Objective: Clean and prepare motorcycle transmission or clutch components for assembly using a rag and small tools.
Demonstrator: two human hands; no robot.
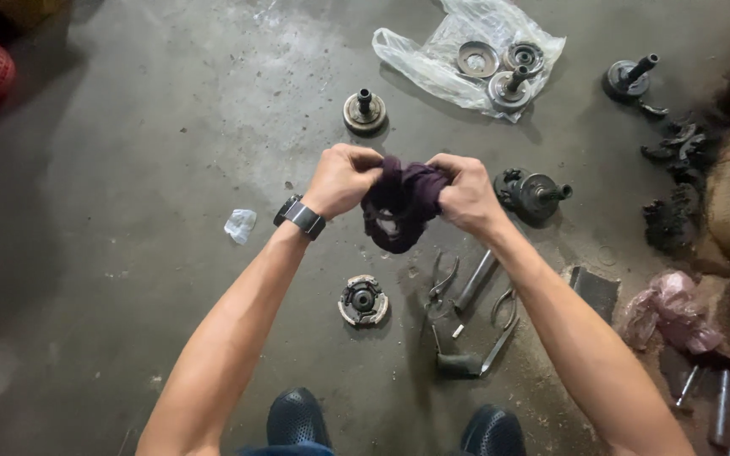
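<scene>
A dark purple rag (400, 207), bunched and twisted, hangs in mid-air between 2 fists: left hand (344, 179) and right hand (465, 194) both grip it. Below, a stained concrete floor (128, 211) holds a clutch (362, 301) and pliers (441, 283).

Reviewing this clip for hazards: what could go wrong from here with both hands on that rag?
1. Left hand and right hand are both gripping the dark purple rag, so neither is free for a stumble.
2. The pliers and round clutch part lie just ahead of the shoes; a trip hazard.
</scene>
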